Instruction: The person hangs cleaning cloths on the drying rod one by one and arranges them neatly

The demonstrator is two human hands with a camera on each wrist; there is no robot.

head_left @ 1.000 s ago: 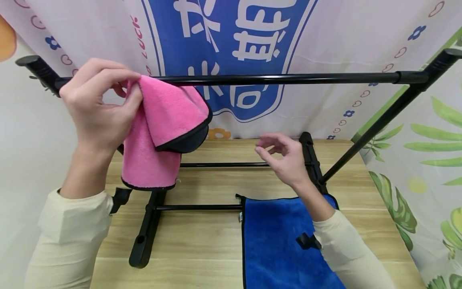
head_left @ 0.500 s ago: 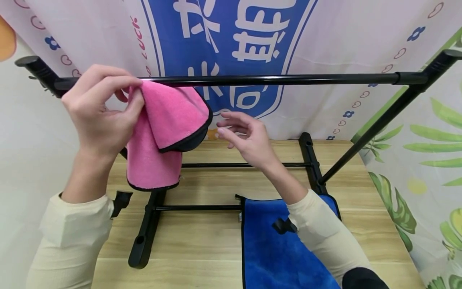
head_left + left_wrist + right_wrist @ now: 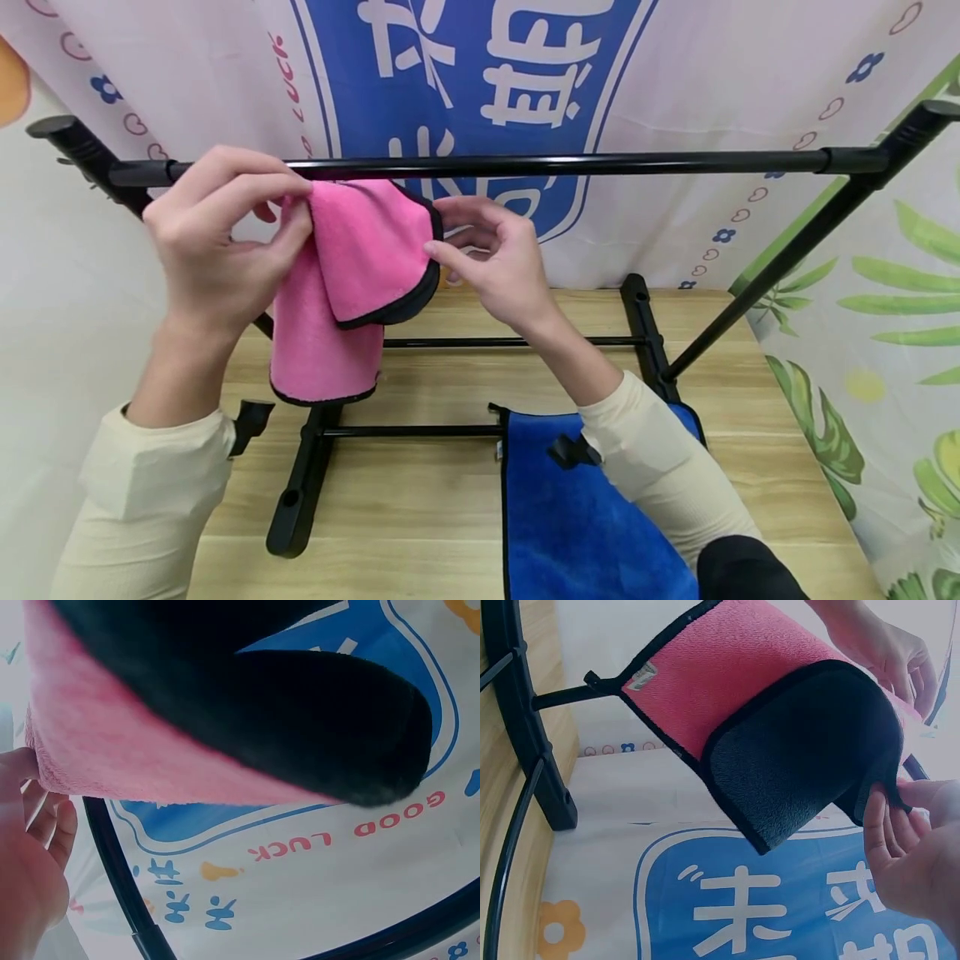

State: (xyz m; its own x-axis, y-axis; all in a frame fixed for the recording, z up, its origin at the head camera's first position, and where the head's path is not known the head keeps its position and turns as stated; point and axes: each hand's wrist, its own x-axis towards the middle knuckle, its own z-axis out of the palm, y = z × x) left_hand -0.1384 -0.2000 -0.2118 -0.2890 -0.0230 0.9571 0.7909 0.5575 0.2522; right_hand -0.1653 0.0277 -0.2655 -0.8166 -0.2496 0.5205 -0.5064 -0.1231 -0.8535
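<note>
A pink towel (image 3: 367, 250) with a dark grey underside and black edging hangs folded in front of the rack's top bar (image 3: 600, 164). My left hand (image 3: 217, 233) pinches its upper left part between thumb and fingers, close to the bar. On the other side my right hand (image 3: 502, 258) has thumb and fingers on the towel's black-edged right border. From the right wrist view, the fingers (image 3: 889, 825) pinch that edge, and the dark underside (image 3: 802, 750) droops between both hands. In the left wrist view the towel (image 3: 127, 742) covers much of the scene.
A blue towel (image 3: 570, 533) with black edging lies over the lower front rail (image 3: 412, 431) and the wooden table (image 3: 390, 508), partly under my right forearm. The black rack's feet (image 3: 296, 508) stand on the table. A printed curtain (image 3: 675, 75) hangs behind.
My right hand has moved left and up from above the blue towel and taken the pink towel's right edge. My left hand, still pinching the towel, has shifted slightly right and down.
</note>
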